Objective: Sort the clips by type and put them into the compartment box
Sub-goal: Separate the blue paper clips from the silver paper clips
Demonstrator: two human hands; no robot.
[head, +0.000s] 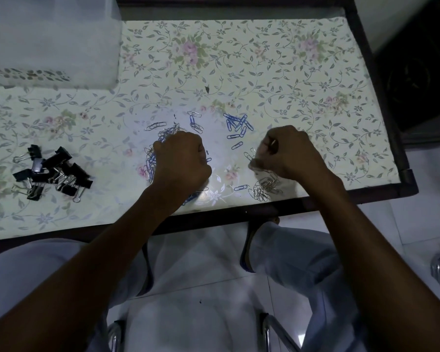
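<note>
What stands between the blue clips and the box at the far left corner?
Nothing visible. Only bare floral cloth lies between the blue clips and the translucent box. The binder clips sit nearer, off that line.

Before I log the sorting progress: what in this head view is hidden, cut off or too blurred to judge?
- Mixed clip pile: largely covered by the left hand.
- Right hand: fingertips motion-blurred; whether they pinch a clip is unclear.
- Translucent box: cut off by the frame's top-left edge; compartments and contents unreadable.
- Binder clips: dim and overlapping, count uncertain.
</note>
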